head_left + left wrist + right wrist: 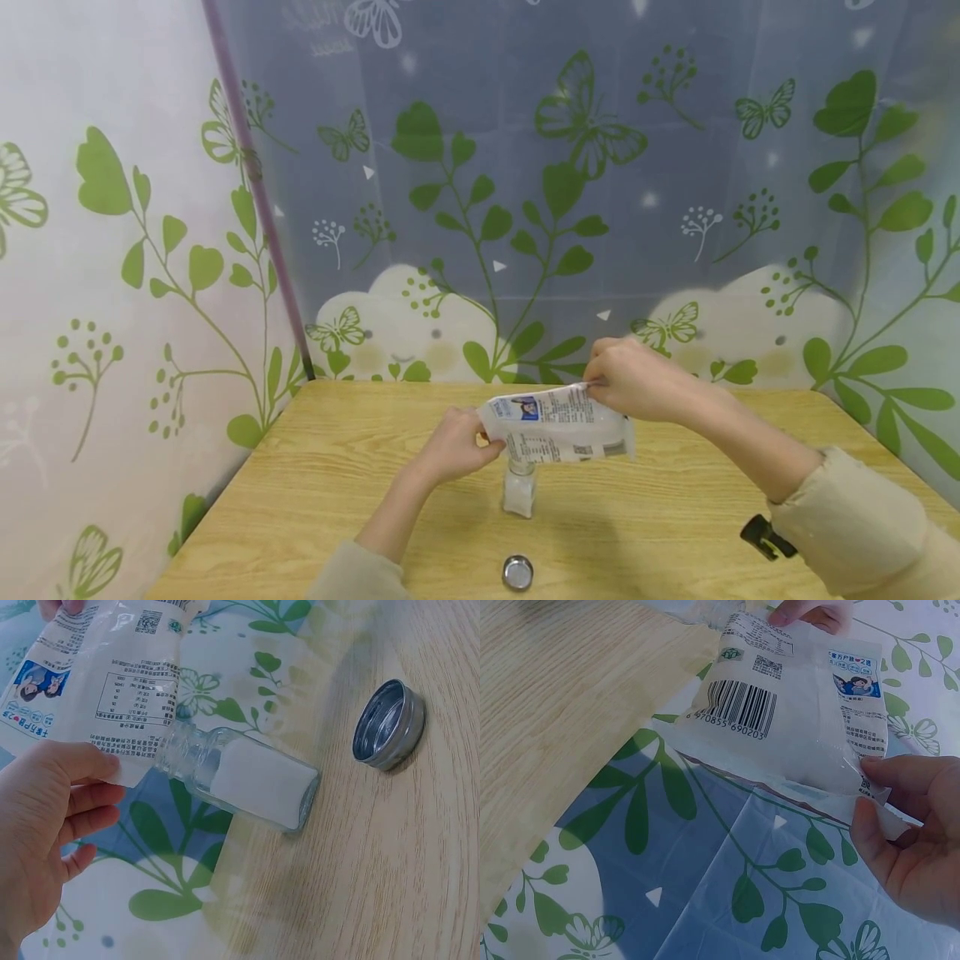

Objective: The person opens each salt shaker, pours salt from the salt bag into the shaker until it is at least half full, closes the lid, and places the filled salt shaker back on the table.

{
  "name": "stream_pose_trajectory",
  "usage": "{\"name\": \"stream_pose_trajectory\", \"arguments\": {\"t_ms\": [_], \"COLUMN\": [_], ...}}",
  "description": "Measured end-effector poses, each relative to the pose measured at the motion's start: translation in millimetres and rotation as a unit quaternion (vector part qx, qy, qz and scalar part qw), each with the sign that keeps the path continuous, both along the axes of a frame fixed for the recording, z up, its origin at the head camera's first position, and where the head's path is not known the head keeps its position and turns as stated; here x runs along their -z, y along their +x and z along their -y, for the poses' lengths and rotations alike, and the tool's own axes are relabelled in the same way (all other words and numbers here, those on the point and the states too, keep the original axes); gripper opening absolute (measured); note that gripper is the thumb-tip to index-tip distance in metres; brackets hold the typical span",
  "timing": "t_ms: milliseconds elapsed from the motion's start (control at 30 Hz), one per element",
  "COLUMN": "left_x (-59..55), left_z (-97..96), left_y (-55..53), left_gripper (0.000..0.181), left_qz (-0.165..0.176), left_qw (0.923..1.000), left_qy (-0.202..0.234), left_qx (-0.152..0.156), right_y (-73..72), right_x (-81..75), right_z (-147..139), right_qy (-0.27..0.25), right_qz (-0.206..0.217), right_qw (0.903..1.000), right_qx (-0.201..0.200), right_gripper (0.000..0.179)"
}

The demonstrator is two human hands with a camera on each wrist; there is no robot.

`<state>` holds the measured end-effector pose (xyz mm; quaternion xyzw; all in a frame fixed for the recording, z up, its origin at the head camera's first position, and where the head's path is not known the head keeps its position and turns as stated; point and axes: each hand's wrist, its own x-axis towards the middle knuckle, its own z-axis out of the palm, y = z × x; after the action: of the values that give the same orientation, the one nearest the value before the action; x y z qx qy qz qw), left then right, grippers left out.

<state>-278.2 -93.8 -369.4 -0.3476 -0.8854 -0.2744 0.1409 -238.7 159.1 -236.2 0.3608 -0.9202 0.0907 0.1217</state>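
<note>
In the head view, we recorded the left hand [452,447] and right hand [636,382] pinching the printed bag [562,427], its long axis roughly 9-to-3 o'clock. The glass jar [519,495] stood upright on the bench [300,508], mouth at the bag's edge, at 4 o'clock from the nearer left hand.

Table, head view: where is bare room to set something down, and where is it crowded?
Bare table lies left of the left hand, out to the left edge, and between the lid and right forearm. The middle is crowded: the left hand and right hand hold the bag over the bottle, with the lid in front.
</note>
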Motion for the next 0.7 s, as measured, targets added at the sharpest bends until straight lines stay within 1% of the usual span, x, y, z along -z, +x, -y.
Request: {"name": "stream_pose_trajectory", "arguments": {"t_ms": [233, 500, 700], "left_x": [-2.0, -1.7, -0.9], "left_z": [-0.1, 0.1, 0.0], "left_y": [0.1, 0.9, 0.1], "left_gripper": [0.021, 0.022, 0.023], "left_qz": [-0.01, -0.006, -0.009], "left_qw": [0.9999, 1.0, 0.9999], "left_qy": [-0.004, -0.006, -0.003], "left_qx": [0.0, -0.002, 0.005], "right_y": [0.3, -1.1, -1.7], "right_x": [-0.6, 0.7, 1.7], "right_z": [-0.2, -0.9, -1.2], "right_qy": [0.001, 0.001, -0.001], "right_qz": [-0.002, -0.003, -0.002], "right_qw": [1.0, 1.0, 1.0], "right_qx": [0.0, 0.0, -0.001], "right_gripper": [0.009, 0.009, 0.009]}}
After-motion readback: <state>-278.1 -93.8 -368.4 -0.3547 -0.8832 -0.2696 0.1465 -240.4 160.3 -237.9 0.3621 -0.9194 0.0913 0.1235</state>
